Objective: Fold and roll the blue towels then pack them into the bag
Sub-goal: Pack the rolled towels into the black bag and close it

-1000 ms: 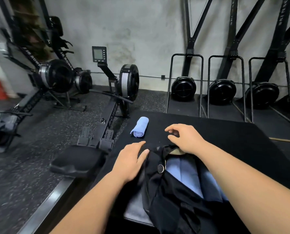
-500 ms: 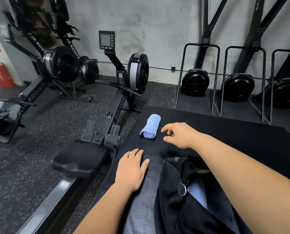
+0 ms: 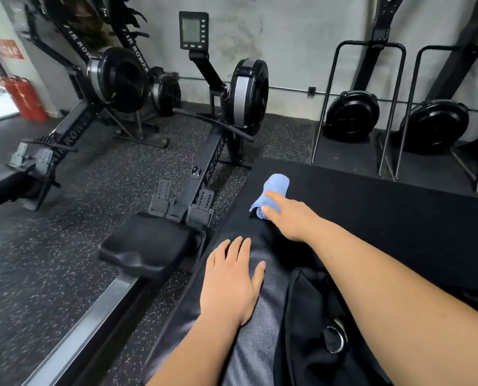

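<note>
We face a black padded platform [image 3: 385,218] whose left edge drops to the speckled floor [image 3: 65,260] beside a rowing machine [image 3: 226,151]; its surface runs wide to the right. The dark bag [image 3: 310,316] sits near us, just right of our left hand [image 3: 229,282], which lies flat with straight fingers on grey fabric [image 3: 271,316]. Our right hand [image 3: 290,215] reaches far, forefinger and thumb extended, touching the rolled blue towel [image 3: 275,183] near the platform's left edge.

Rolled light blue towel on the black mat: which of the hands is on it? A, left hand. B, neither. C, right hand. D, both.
C: the right hand has fingers on the near end of the rolled light blue towel; the left hand rests flat on grey fabric, apart from it.
</note>
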A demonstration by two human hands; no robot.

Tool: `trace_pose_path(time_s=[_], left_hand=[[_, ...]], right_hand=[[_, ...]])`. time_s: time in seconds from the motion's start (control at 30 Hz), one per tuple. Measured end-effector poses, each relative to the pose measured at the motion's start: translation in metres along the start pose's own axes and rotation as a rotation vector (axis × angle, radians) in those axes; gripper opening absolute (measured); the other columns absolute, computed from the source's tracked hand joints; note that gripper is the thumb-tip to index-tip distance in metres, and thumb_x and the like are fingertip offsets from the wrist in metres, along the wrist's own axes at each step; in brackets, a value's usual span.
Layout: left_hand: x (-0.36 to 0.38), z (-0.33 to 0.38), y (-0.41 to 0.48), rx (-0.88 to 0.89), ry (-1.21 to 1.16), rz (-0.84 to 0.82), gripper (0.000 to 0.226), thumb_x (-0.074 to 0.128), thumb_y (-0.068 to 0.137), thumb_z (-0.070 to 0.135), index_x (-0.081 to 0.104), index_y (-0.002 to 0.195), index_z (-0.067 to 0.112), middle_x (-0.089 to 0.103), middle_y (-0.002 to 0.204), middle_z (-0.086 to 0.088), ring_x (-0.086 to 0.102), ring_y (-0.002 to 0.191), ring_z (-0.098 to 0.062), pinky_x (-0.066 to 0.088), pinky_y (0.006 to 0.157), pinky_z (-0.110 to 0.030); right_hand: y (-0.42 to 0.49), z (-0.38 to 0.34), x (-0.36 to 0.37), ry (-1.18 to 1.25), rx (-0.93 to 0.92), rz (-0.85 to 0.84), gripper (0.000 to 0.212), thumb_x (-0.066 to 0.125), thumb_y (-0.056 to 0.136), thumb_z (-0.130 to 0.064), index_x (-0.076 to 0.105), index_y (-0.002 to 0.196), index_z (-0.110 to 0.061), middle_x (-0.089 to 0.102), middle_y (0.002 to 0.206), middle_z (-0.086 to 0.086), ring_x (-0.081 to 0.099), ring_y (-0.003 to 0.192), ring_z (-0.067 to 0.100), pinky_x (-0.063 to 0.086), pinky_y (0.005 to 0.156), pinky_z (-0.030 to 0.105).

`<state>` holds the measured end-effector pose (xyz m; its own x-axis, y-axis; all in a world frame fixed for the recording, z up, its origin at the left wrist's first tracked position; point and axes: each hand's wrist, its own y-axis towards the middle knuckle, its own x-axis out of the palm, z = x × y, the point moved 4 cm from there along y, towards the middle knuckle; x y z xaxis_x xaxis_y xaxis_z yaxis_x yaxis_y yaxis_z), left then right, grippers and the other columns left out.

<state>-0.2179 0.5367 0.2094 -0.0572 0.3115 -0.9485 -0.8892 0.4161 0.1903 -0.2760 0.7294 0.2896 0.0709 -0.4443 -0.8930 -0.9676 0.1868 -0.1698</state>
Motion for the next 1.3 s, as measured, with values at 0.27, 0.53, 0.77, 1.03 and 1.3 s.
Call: trace_pose_path(time_s=[0.27, 0.53, 0.77, 1.03, 1.3], left_hand=[[0.004, -0.002, 0.001, -0.003, 0.01, 0.031, 0.071, 0.022, 0.106, 0.065, 0.036, 0.162, 0.024, 0.038, 0.167, 0.004, 0.025, 0.155, -0.023, 0.026, 0.125, -0.044], [0.004, -0.002, 0.0, -0.007, -0.025, 0.056, 0.069, 0.022, 0.106, 0.065, 0.039, 0.16, 0.025, 0.039, 0.166, 0.006, 0.026, 0.155, -0.022, 0.026, 0.125, -0.042], [0.003, -0.004, 0.0, 0.0, -0.065, 0.062, 0.069, 0.022, 0.105, 0.065, 0.045, 0.155, 0.024, 0.045, 0.161, 0.004, 0.032, 0.152, -0.024, 0.029, 0.123, -0.043], [-0.02, 0.001, -0.005, 0.104, -0.173, 0.126, 0.058, 0.031, 0.105, 0.053, 0.062, 0.14, 0.018, 0.062, 0.14, 0.003, 0.056, 0.128, -0.024, 0.047, 0.107, -0.04], [-0.084, 0.035, -0.019, 0.01, -0.39, 0.104, 0.046, 0.047, 0.108, 0.046, 0.052, 0.149, 0.026, 0.057, 0.144, 0.002, 0.05, 0.133, -0.025, 0.042, 0.111, -0.041]], right_hand=[[0.003, 0.002, 0.039, -0.045, 0.091, 0.035, 0.056, 0.023, 0.101, -0.073, 0.025, 0.155, -0.059, 0.04, 0.149, 0.01, 0.034, 0.133, 0.034, 0.037, 0.108, 0.05], [-0.006, 0.008, 0.035, 0.078, 0.048, 0.156, 0.052, 0.058, 0.095, -0.062, 0.052, 0.144, -0.045, 0.05, 0.13, 0.007, 0.046, 0.128, 0.031, 0.048, 0.103, 0.046], [-0.039, 0.014, 0.018, 0.153, 0.028, 0.208, 0.032, 0.058, 0.102, -0.045, 0.064, 0.132, -0.037, 0.051, 0.123, 0.005, 0.059, 0.103, 0.022, 0.046, 0.089, 0.033], [-0.116, 0.018, -0.035, 0.096, -0.048, 0.244, 0.028, 0.058, 0.103, -0.046, 0.068, 0.128, -0.038, 0.055, 0.113, -0.001, 0.058, 0.105, 0.019, 0.049, 0.094, 0.034], [-0.191, 0.005, -0.092, 0.111, -0.152, 0.346, 0.012, 0.069, 0.096, -0.043, 0.074, 0.108, -0.044, 0.06, 0.104, -0.008, 0.059, 0.098, 0.012, 0.048, 0.088, 0.029]])
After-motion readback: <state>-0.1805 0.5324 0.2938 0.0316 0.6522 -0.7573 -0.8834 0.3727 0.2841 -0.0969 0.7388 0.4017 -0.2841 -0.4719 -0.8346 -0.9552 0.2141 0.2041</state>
